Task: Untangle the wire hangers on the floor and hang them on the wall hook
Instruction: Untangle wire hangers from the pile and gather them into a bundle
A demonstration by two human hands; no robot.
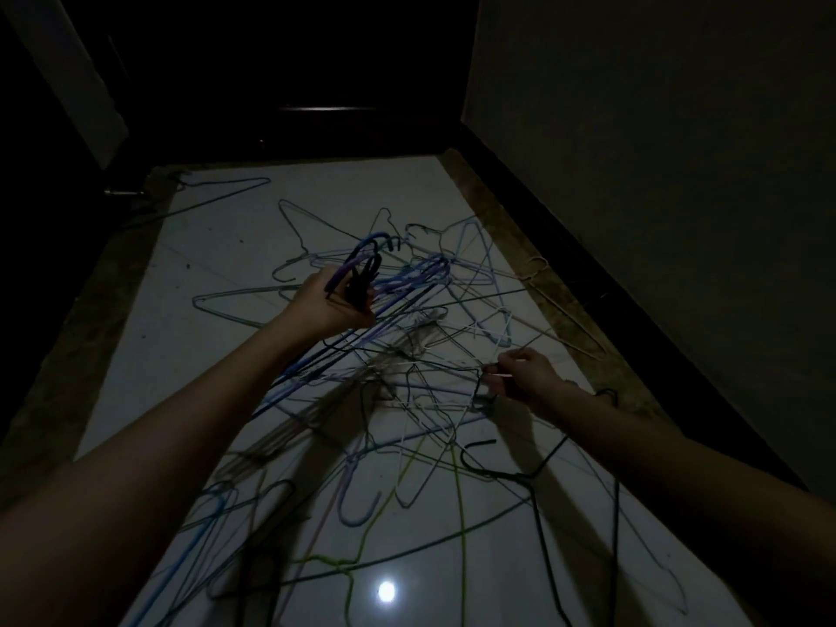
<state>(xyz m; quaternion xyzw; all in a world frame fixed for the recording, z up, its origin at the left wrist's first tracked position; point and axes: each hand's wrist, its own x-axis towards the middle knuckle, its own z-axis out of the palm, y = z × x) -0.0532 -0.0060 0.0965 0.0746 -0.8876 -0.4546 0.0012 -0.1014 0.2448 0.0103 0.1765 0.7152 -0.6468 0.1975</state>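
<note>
The glossy white tiled floor point(217, 273) fills the middle of the view, with a brownish border strip point(520, 246) along its edges and one small bright reflection of a lamp point(386, 591) near the bottom. On the right a plain wall point(656, 151) rises above a dark skirting board point(588, 282). At the far end there is a very dark doorway point(316, 83); the room is dim and the details there cannot be made out.

A big tangle of wire hangers point(407, 400) is spread over the floor, from the far part of the tiles down to the near edge. The wires are blue, lilac, white, green and black, and they cross over each other many times. One hanger point(217, 196) lies apart near the far left corner.

Both bare forearms reach forward over the pile. The left hand point(332, 305) is raised above the floor and grips a bunch of hanger hooks point(366, 264), blue, purple and black; their frames hang down from it toward the tangle. The right hand point(527, 375) is lower, near the right side of the pile, and its fingers pinch a thin wire of the tangle, close to a black hook point(491, 371). Which hanger this wire belongs to is not possible to tell.
</note>
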